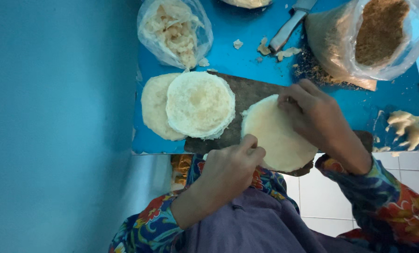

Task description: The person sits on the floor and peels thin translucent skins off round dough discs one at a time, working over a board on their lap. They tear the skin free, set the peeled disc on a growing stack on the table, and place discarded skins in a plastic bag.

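A thin pale dough round (pixel 277 136) lies on a dark board (pixel 247 93) between both hands, its near edge hanging past the board's rim; judged from that overhang, a hard tug could tear it or drag it off. The left hand (pixel 230 168) pinches the round's near edge, fingers curled together. The right hand (pixel 315 117) rests on its far edge, fingers bent and loosely closed. Stacked rounds (pixel 190 105) sit beyond the left hand.
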